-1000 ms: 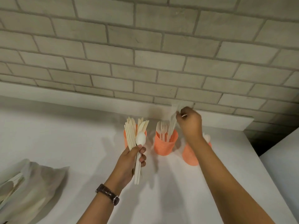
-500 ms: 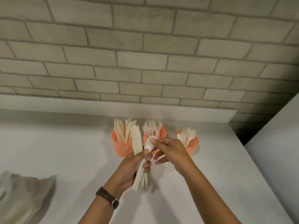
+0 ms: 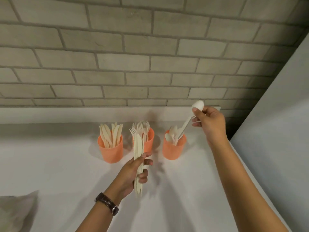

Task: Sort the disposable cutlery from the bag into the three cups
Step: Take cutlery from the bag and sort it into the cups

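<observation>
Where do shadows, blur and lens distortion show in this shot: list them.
Head view: the brick wall courses bow from wide-angle distortion; soft arm shadows streak the table; the spoon in the right hand is bright and slightly blurred; no hard glare.

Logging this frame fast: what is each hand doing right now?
Left hand: grips a bundle of cutlery.
Right hand: pinches a spoon at the right cup.

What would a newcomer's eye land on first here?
Three orange plastic cups line the white counter: knife cup, fork cup, spoon cup. The right hand holds a white plastic spoon handle-down at the spoon cup; the left hand grips a pale cutlery bundle before the fork cup.
</observation>
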The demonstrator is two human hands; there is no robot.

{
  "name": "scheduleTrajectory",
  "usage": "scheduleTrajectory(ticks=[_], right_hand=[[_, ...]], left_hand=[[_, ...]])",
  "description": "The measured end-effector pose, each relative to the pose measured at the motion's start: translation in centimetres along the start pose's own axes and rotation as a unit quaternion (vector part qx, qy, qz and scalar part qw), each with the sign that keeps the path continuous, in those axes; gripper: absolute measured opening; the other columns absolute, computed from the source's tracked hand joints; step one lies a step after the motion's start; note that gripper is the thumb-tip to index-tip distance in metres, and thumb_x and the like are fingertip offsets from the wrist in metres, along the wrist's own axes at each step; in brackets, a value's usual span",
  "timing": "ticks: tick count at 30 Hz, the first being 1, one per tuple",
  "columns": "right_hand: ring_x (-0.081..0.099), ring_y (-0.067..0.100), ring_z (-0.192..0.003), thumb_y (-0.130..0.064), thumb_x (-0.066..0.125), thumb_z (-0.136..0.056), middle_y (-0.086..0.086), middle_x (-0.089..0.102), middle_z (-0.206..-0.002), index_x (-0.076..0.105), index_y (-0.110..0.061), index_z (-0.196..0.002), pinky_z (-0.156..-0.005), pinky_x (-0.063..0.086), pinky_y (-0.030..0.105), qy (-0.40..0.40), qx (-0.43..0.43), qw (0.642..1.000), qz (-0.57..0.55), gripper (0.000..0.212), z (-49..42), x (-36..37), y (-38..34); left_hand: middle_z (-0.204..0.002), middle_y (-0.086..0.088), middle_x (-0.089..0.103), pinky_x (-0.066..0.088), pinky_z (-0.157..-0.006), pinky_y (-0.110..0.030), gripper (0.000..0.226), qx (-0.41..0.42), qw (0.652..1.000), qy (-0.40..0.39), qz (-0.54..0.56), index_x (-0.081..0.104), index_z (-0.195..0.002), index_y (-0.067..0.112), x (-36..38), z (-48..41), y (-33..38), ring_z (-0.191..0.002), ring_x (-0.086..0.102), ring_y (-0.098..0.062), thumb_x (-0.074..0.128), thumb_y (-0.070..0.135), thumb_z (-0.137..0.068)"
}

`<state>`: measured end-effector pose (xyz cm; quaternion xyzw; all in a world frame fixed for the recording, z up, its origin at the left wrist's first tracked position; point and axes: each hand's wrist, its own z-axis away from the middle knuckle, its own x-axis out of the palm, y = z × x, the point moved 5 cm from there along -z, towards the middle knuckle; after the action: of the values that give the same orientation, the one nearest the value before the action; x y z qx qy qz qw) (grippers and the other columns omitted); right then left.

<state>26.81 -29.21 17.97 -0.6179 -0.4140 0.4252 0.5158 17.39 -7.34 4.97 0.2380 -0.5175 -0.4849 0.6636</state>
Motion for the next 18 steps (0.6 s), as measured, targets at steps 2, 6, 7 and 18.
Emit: scheduleTrajectory(ticks=[2, 6, 7, 18], right_hand=[[0.062, 0.013, -0.057, -0.019, 0.065, -0.085, 0.005, 0.064, -0.068, 0.063, -0.009, -0.089, -0.063, 0.055, 0.022, 0.014, -0.010, 0.999, 0.037, 0.011, -1.3, 0.1, 0.9], [0.062, 0.018, -0.059, -0.017, 0.065, -0.085, 0.011, 0.066, -0.073, 0.063, 0.003, -0.095, -0.069, 0.055, 0.033, -0.009, 0.024, 0.993, 0.118, 0.022, -2.9, 2.2, 5.2], [0.062, 0.019, -0.059, -0.015, 0.066, -0.084, 0.014, 0.067, -0.083, 0.062, 0.003, -0.101, -0.065, 0.057, 0.032, -0.019, 0.049, 0.991, 0.126, 0.025, -3.1, 2.6, 6.5], [0.057, 0.017, -0.066, -0.006, 0.065, -0.081, -0.019, 0.053, -0.100, 0.062, -0.029, -0.097, -0.067, 0.056, 0.045, -0.127, -0.116, 0.976, 0.131, 0.028, 6.7, 8.5, 5.0]], left_hand=[[-0.078, -0.004, 0.051, 0.026, -0.034, -0.016, 0.024, -0.016, 0.999, -0.019, 0.048, 0.055, -0.111, 0.007, -0.2, 0.3, 0.0, -0.038, 0.027, -0.006, 0.043, 0.021, -0.096], [-0.069, 0.000, 0.048, 0.021, -0.032, -0.014, 0.030, -0.020, 0.994, -0.045, 0.094, 0.059, -0.110, 0.006, -0.7, 1.1, 0.5, -0.036, 0.026, -0.004, 0.050, 0.021, -0.085], [-0.068, 0.000, 0.048, 0.020, -0.033, -0.014, 0.030, -0.020, 0.994, -0.045, 0.094, 0.059, -0.110, 0.006, -0.8, 1.3, 0.6, -0.036, 0.026, -0.003, 0.049, 0.021, -0.086], [-0.072, 0.000, 0.052, 0.024, -0.033, -0.013, 0.041, -0.008, 0.981, -0.124, 0.147, 0.069, -0.105, 0.002, -2.0, 3.8, 2.1, -0.036, 0.031, -0.002, 0.065, 0.018, -0.067]])
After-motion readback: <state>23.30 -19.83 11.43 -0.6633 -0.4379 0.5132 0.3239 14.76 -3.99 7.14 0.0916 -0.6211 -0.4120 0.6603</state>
